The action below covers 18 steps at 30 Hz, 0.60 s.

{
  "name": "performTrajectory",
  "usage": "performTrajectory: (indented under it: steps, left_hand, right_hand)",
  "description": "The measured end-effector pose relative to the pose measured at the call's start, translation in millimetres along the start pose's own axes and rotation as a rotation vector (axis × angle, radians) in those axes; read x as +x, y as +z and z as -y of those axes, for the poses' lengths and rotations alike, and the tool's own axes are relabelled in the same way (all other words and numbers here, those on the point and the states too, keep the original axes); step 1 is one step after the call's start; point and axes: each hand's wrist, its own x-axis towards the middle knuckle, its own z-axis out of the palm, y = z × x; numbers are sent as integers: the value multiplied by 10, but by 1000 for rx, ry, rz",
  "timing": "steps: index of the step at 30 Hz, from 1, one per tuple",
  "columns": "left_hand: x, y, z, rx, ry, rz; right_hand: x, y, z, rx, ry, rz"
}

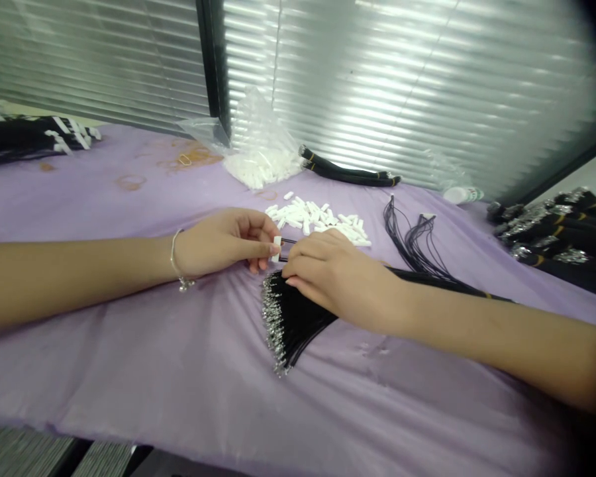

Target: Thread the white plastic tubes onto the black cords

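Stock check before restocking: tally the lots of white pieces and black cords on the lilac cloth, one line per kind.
Bag of white pieces: 1
Loose heap of white pieces: 1
White piece held in the left hand: 1
Black cord groups: 4 (fanned bundle, back coil, left stack, right stack)
Total: 7

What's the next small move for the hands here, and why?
Probably slide the white plastic piece in the left hand onto the black cord ends pinched by the right hand: the ends point straight at it, nearly touching.
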Motion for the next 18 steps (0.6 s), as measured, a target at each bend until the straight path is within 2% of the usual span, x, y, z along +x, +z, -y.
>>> performTrajectory:
  steps: [3,7,10,15,18]
  left_hand:
    - [14,0,9,18,1,-7]
    - [20,-6,32,36,13,-4]
    - [18,-11,36,35,17,2]
    - [7,-3,28,17,17,-1]
    - [8,8,29,11,10,-5]
  right_hand:
    - [36,-73,-88,118,36,107]
    - [42,-71,-167,223,53,159]
    - [13,-39,-132,194,104,116]
    - [-3,-59,-70,173,408,13]
    - [6,-72,-101,221,443,-9]
